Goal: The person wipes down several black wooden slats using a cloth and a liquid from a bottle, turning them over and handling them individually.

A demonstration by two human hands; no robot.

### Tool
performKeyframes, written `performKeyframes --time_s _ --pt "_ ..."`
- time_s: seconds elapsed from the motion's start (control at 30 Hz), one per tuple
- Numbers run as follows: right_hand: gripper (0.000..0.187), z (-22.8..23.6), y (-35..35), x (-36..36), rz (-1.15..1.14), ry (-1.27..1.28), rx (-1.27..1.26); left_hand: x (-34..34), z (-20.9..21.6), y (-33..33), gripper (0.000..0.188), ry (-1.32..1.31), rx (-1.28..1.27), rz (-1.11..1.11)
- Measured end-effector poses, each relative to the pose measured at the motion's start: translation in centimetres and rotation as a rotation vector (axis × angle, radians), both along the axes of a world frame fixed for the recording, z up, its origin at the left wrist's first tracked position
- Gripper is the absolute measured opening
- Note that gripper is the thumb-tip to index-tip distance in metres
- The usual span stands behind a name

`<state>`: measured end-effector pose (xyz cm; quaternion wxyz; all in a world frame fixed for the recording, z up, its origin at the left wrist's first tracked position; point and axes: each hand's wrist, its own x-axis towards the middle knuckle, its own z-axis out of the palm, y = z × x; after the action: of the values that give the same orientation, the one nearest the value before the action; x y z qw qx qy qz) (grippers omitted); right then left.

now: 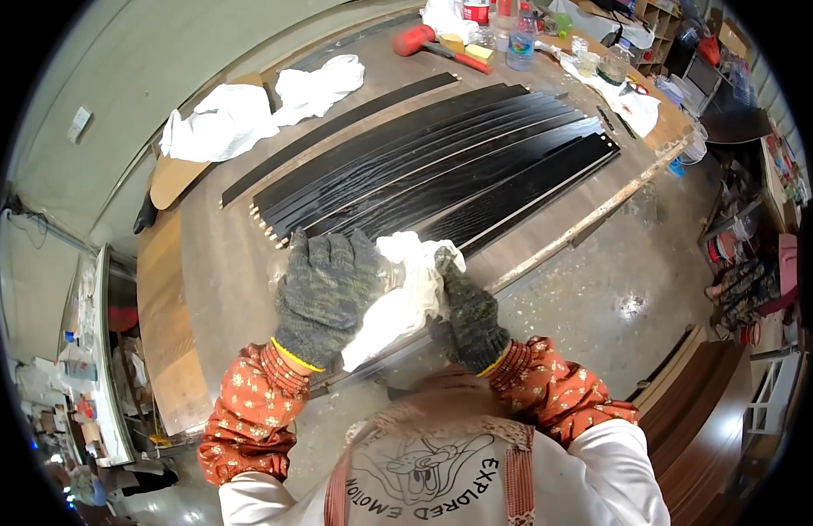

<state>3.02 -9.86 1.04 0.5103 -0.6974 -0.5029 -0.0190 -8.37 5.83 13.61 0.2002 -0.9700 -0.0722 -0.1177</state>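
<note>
Dark grey knitted gloves cover both my hands. My left hand (pixel 328 294) lies over a clear bottle (pixel 391 277); most of it is hidden, and a neck-like part shows beside the cloth. A crumpled white cloth (pixel 405 298) is bunched in my right hand (pixel 472 311), whose fingers curl round its right side. Just beyond my hands, several long black strips (pixel 406 167) with pale pegs at their ends lie side by side on the table (pixel 218 263). One separate black strip (pixel 336 131) lies farther back.
White cloths (pixel 218 123) lie at the back left. A red-headed mallet (pixel 415 40), a yellow sponge (pixel 478 53) and a water bottle (pixel 520 44) stand or lie at the far side. A wooden strip (pixel 591 219) runs along the table's right edge. Brown boards (pixel 700 421) are stacked at lower right.
</note>
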Motion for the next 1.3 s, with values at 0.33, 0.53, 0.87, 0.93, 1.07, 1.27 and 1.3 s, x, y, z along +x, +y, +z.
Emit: performKeyframes --time_s 0.33,0.53,0.87,0.93,1.07,1.27,1.3 --pt "0.046 2.6 1.7 4.9 0.175 0.25 0.068 2.4 -1.1 0.8 0.051 -0.327 -0.187 0.033" --pt "0.034 11.6 2.9 10.1 0.338 0.338 0.282 0.0 -3.5 6.2 0.057 -0.529 -0.597 0.264" --pt "0.052 8.2 5.1 10.7 -0.129 -0.264 0.008 -11.6 -13.1 15.2 0.066 -0.912 -0.776 0.892" --pt "0.056 4.1 7.0 8.8 -0.112 -0.318 0.046 -11.6 -13.5 13.4 0.07 -1.012 -0.848 0.832" --pt "0.066 2.4 6.7 6.5 -0.006 -0.204 -0.359 -10.3 -13.1 5.0 0.066 -1.257 -0.609 0.699" --pt "0.065 -0.1 6.1 7.4 -0.077 -0.448 -0.326 0.7 -9.6 0.9 0.038 -0.251 -0.585 0.436" --pt "0.061 -0.7 5.8 8.3 -0.198 -0.603 -0.264 0.6 -9.5 0.5 0.031 -0.275 -0.481 0.479"
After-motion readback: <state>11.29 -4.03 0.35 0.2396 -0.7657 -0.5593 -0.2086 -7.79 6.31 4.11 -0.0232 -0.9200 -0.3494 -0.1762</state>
